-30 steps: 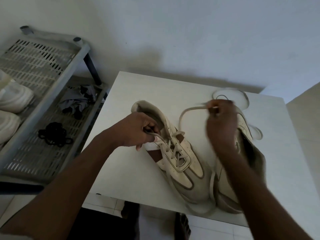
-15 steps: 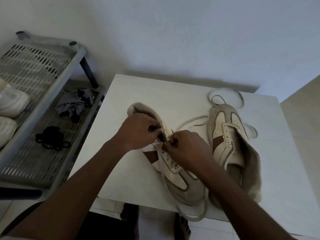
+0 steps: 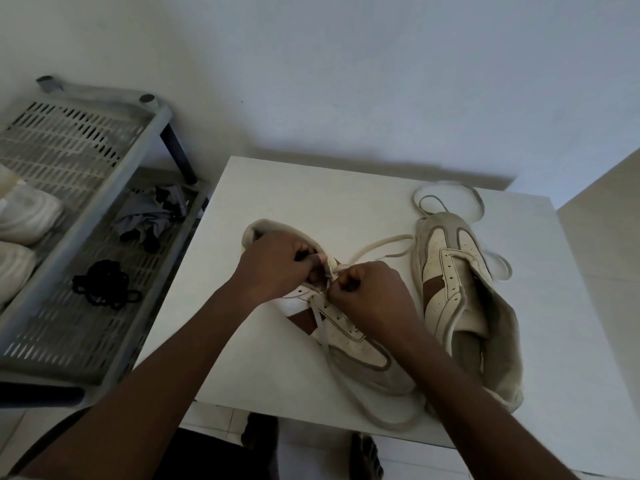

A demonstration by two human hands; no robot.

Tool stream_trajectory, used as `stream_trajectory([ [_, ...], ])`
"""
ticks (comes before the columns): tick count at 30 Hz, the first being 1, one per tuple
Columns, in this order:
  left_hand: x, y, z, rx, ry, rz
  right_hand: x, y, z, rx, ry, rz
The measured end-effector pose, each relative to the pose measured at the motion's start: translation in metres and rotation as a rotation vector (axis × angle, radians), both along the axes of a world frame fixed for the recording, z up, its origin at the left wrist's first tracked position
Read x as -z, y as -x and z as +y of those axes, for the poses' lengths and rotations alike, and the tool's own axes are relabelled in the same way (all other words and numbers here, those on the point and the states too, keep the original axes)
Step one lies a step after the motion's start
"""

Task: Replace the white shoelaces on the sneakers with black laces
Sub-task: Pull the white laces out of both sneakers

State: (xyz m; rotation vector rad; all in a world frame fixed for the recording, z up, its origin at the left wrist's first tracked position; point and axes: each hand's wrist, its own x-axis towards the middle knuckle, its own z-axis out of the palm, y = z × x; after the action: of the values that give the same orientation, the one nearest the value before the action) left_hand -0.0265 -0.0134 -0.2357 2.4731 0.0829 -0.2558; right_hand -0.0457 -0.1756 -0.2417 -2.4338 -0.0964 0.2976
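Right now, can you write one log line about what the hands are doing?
step: unlacing | left hand: grips laced sneaker top | right hand: pinches white lace at eyelets | other sneaker: beside it | black laces: on rack

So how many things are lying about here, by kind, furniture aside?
Sneakers: 2
Plain white shoes: 2
White laces: 2
Black lace bundle: 1
Grey cloth: 1
Total: 8
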Motion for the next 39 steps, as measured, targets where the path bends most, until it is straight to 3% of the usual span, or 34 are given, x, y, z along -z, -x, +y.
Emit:
stream_trajectory([
  [4,-0.003,-0.002,0.006,0.013,-0.003,0.018,-0.001,0.003,0.003,-0.048,0.160,-0.057],
  [7,-0.013,-0.005,0.014,0.164,-0.125,0.022,0.002,0.006,0.010,-0.046,0.193,-0.109],
  [10,-0.017,-0.004,0.020,0.268,-0.250,-0.106,0.005,0.005,0.016,-0.035,0.129,-0.117],
  [14,-0.007,-0.003,0.022,0.367,-0.149,-0.367,0.008,0.003,0.016,-0.069,-0.021,-0.159],
  [17,-0.004,-0.004,0.022,0.394,-0.009,-0.314,0.015,0.003,0.014,-0.134,-0.073,-0.248],
  [20,0.000,-0.005,0.025,0.342,-0.035,-0.315,0.016,0.004,0.007,-0.250,-0.154,-0.368],
  [24,0.004,-0.006,0.034,0.289,-0.045,-0.345,0.006,-0.008,-0.016,-0.529,-0.203,-0.269],
  [32,0.005,-0.008,0.028,0.308,0.046,-0.276,-0.002,-0.012,0.000,-0.136,0.031,-0.115],
  [39,0.005,-0.010,0.029,0.320,0.087,-0.215,-0.008,-0.003,0.013,-0.125,0.217,-0.123],
])
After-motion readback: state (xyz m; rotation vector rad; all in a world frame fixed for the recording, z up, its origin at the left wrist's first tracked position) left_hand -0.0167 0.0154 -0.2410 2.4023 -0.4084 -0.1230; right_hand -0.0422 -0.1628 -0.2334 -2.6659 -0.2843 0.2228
